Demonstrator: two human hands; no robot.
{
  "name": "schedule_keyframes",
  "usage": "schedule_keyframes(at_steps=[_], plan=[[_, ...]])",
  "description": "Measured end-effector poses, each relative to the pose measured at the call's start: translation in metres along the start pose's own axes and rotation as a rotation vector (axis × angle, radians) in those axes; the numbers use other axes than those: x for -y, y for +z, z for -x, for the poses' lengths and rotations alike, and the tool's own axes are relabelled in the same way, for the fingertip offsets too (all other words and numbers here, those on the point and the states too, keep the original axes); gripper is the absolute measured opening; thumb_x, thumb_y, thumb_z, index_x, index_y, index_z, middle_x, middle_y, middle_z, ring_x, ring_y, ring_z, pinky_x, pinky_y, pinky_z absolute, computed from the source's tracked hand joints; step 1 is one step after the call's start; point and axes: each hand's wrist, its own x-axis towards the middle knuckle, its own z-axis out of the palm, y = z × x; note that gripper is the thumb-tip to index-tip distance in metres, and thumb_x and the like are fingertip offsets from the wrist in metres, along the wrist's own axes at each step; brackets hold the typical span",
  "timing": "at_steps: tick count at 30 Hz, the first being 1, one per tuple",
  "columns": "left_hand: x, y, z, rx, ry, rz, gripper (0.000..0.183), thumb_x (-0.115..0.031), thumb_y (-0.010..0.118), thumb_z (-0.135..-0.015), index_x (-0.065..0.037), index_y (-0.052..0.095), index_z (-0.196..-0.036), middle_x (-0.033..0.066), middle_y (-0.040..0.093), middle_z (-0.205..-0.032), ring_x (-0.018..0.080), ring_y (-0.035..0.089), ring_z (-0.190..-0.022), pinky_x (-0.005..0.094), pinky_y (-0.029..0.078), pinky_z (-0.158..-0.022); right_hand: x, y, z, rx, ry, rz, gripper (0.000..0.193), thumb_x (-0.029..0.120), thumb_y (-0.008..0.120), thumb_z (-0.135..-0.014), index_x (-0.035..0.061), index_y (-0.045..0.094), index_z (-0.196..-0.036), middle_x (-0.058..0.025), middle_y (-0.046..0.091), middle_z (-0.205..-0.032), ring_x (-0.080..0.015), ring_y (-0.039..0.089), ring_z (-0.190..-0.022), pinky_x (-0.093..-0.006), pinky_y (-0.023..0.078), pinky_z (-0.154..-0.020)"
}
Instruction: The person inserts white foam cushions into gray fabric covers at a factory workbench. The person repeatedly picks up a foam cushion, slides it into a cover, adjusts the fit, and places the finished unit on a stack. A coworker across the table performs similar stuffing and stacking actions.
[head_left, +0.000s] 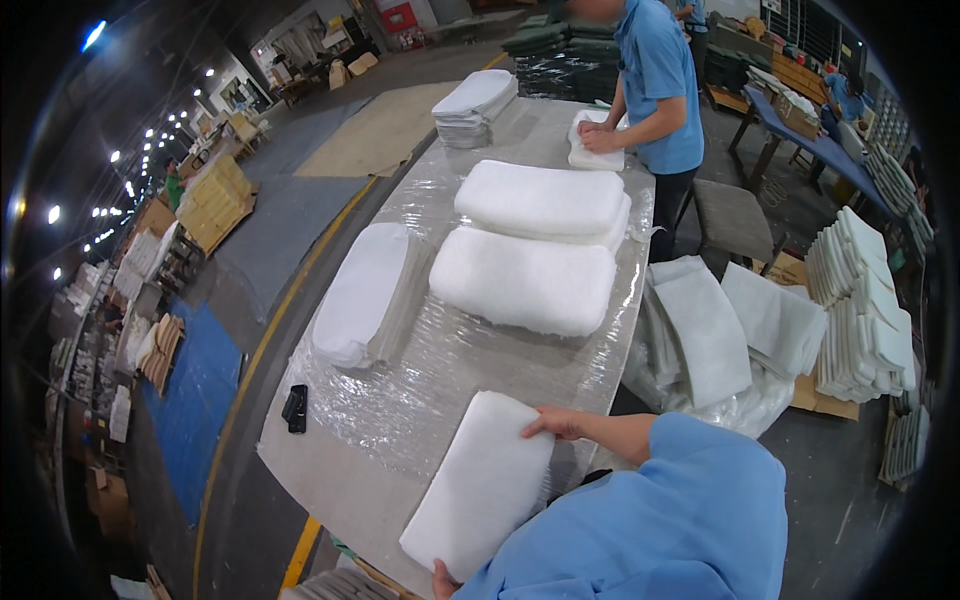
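Observation:
A thick white rectangular fibre pad (485,480) lies slantwise at the near end of the plastic-covered table (400,420). My right hand (553,423) is closed over its far right edge, with fingers on the top face. At the pad's near left end my left hand (444,578) holds the corner; much of that hand is hidden by the pad and my blue sleeve. Beyond the pad lie two stacks of similar white pads, one nearer (525,280) and one farther (540,198). To their left is a stack of flat white oblong sheets (362,290).
A black handheld tool (295,409) rests near the table's left edge. At the far end a co-worker in blue (655,90) presses both hands on a white piece (590,150), right of another sheet stack (474,108). White pads (700,325) are piled on the floor at right, near a stool (735,215).

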Motion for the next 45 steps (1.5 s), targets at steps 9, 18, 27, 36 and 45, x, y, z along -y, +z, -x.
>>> schedule_keyframes(at_steps=[9,18,27,36,45], plan=[[-0.002,0.005,0.008,-0.026,-0.033,-0.034,0.084,-0.06,0.058,-0.098,-0.004,0.038,-0.157,0.022,0.046,-0.155,0.0406,0.045,-0.14,0.0534,0.035,-0.119,-0.004,-0.007,-0.005,0.05,-0.008,0.024,0.066,0.025,0.085,-0.084,0.014,0.058,-0.143,-0.0035,0.067,-0.131,-0.0196,0.063,-0.12,-0.0373,0.05,-0.102],[0.001,0.01,0.012,-0.034,-0.058,-0.034,0.089,-0.066,0.057,-0.097,-0.002,0.039,-0.156,0.0216,0.049,-0.154,0.0407,0.045,-0.14,0.0522,0.035,-0.12,-0.001,-0.003,-0.001,0.061,-0.005,0.022,0.066,0.025,0.085,-0.085,0.0103,0.057,-0.143,-0.0044,0.067,-0.131,-0.0183,0.064,-0.12,-0.0348,0.051,-0.101],[0.001,0.01,0.021,-0.081,-0.007,-0.108,0.09,-0.066,0.058,-0.096,-0.002,0.038,-0.156,0.0205,0.05,-0.154,0.0403,0.046,-0.14,0.051,0.036,-0.12,0.003,0.007,0.005,0.032,-0.01,0.053,0.065,0.029,0.086,-0.083,0.0166,0.06,-0.141,-0.001,0.067,-0.13,-0.0178,0.063,-0.118,-0.0359,0.049,-0.1],[0.004,0.008,0.015,-0.064,-0.001,-0.101,0.086,-0.061,0.059,-0.097,-0.001,0.038,-0.156,0.0217,0.049,-0.153,0.0403,0.047,-0.139,0.0509,0.036,-0.119,-0.001,0.003,0.0,0.064,-0.017,0.05,0.065,0.03,0.086,-0.083,0.0173,0.06,-0.141,-0.0008,0.068,-0.128,-0.0175,0.063,-0.116,-0.0369,0.05,-0.097],[0.004,0.006,0.014,-0.058,-0.001,-0.113,0.083,-0.055,0.061,-0.097,-0.001,0.038,-0.155,0.023,0.049,-0.153,0.0404,0.047,-0.138,0.0508,0.037,-0.118,0.005,0.002,0.006,0.035,0.024,0.086,0.063,0.032,0.085,-0.084,0.0153,0.062,-0.14,-0.0018,0.068,-0.127,-0.0179,0.064,-0.115,-0.0355,0.05,-0.095]])
